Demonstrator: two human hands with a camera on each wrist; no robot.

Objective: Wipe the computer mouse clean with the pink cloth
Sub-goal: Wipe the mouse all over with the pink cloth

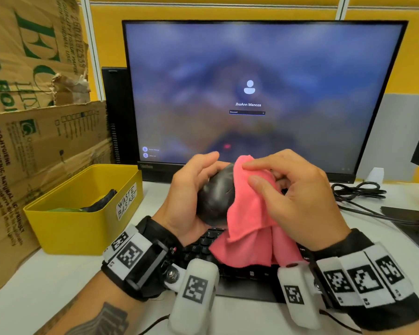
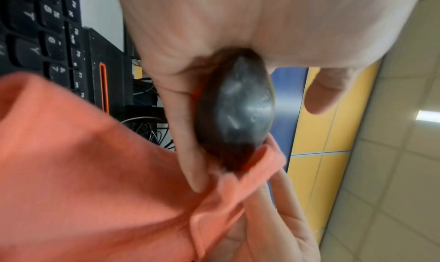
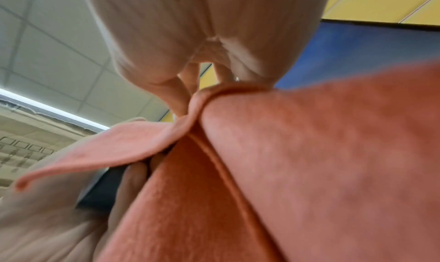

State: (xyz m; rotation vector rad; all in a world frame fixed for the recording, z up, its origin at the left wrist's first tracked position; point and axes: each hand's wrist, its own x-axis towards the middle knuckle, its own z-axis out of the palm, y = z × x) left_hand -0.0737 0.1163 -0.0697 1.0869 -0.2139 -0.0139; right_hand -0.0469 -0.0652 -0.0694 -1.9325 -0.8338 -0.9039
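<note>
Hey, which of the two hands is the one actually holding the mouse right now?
The left hand. It grips the dark mouse above the keyboard, while the right hand pinches the pink cloth draped over the mouse's right side.

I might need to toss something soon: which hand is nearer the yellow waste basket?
Left. The left hand holds the mouse just right of the waste basket; the right hand is farther right.
</note>
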